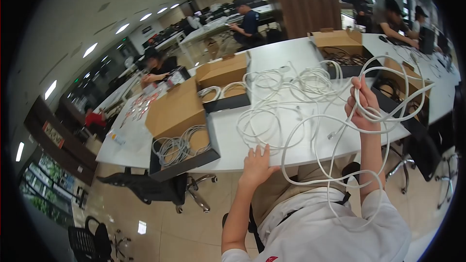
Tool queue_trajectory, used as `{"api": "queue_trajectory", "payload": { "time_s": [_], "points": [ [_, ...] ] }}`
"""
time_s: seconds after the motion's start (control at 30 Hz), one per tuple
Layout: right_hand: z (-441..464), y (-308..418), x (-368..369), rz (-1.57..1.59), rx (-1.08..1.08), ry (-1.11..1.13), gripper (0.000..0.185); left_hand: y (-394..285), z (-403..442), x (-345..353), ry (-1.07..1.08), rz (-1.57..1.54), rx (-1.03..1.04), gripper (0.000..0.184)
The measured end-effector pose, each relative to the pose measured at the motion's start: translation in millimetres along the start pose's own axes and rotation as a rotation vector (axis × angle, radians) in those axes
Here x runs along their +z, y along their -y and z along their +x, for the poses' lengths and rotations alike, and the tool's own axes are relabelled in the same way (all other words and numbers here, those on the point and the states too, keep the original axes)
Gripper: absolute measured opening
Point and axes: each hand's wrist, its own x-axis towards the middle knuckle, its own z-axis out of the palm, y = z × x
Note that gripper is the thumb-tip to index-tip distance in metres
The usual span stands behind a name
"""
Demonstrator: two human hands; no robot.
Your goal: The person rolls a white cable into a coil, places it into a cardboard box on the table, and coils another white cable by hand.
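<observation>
My right hand [363,104] is raised over the table, its fingers wrapped round loops of a white network cable [404,119]. Long loose turns of this cable hang down past my forearm and in front of my white shirt. A clear plug [331,136] dangles below and left of that hand. At the table's front edge, my left hand [258,164] lies with its fingers spread. Its fingertips reach a loosely coiled white cable [239,127] on the tabletop; whether they press on it I cannot tell. Farther back lies a tangled pile of white cables [313,81].
On the white table [228,151], an open box [212,154] holds grey cables, and another box [248,98] holds white coils. Dark cables fill a box [371,54] at the right back. An office chair [145,184] stands at the front left. Several people work at other places.
</observation>
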Motion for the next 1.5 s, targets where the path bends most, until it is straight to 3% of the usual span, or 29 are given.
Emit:
{"api": "queue_trajectory", "payload": {
  "time_s": [0.2, 0.4, 0.43, 0.57, 0.67, 0.7, 0.8, 0.93, 1.0, 1.03, 1.13, 1.17, 1.27, 1.3, 1.4, 1.5],
  "points": [
    [-50.1, 41.4, 3.2, -0.026, -0.284, -0.050, 0.033, -16.6, 30.1, 14.4, -0.076, -0.015, -0.010, 0.082],
    [-79.7, 36.3, -11.4, -0.209, -0.283, -0.238, 0.032, -20.1, 83.8, 7.3, -0.069, -0.070, 0.032, 0.073],
    [-82.1, 35.9, -16.6, -0.176, -0.263, -0.251, 0.032, -24.7, 84.8, 0.4, -0.157, -0.021, 0.107, 0.066],
    [-86.5, 33.1, -41.4, -0.034, -0.208, -0.247, 0.035, -73.6, 76.7, -60.4, 0.197, -1.318, 0.438, 0.068],
    [-88.8, 22.8, -64.8, -0.115, -0.170, -0.247, 0.037, -118.8, 55.0, -76.9, 0.366, -1.552, 0.588, 0.070],
    [-90.4, 20.8, -62.1, -0.229, -0.142, -0.329, 0.038, -130.1, 51.1, -75.8, 0.190, -1.278, 0.605, 0.074],
    [-97.8, 10.2, -51.0, -0.623, -0.134, -0.689, 0.040, -160.2, 53.1, -76.5, -0.170, -0.855, 0.722, 0.075],
    [-103.5, -0.8, -50.6, -1.104, -0.322, -0.782, 0.043, -184.9, 59.4, -83.1, 0.219, -1.148, 0.747, 0.099],
    [-109.1, -1.0, -43.9, -1.391, -0.340, -0.771, 0.043, -198.4, 61.0, -83.2, 0.235, -1.185, 0.753, 0.107],
    [-108.9, -6.5, -38.0, -1.514, -0.473, -0.740, 0.035, -203.6, 61.4, -82.8, 0.245, -1.204, 0.751, 0.113],
    [-119.0, -6.2, -36.7, -1.895, -0.195, -0.790, 0.029, -209.1, 70.6, -75.7, 0.306, -1.178, 0.813, 0.114],
    [-122.9, -3.3, -34.8, -1.902, -0.153, -0.768, 0.029, -209.6, 73.3, -68.7, 0.228, -1.115, 0.866, 0.107],
    [-132.9, 17.3, -30.0, -1.712, 0.008, -0.664, 0.034, -202.5, 74.2, -62.1, 0.399, -1.309, 0.739, 0.100],
    [-137.8, 26.7, -27.2, -1.594, 0.040, -0.638, 0.038, -200.4, 70.7, -64.4, 0.304, -1.370, 0.770, 0.077],
    [-154.9, 55.5, -52.7, -1.440, -0.116, -0.584, 0.037, -162.4, 98.1, -58.0, 0.247, -1.527, 0.529, 0.055],
    [-169.9, 89.3, -28.3, -1.226, -0.128, -0.693, 0.033, -117.7, 117.0, -61.0, -0.063, -1.595, 0.367, 0.039]
  ]
}}
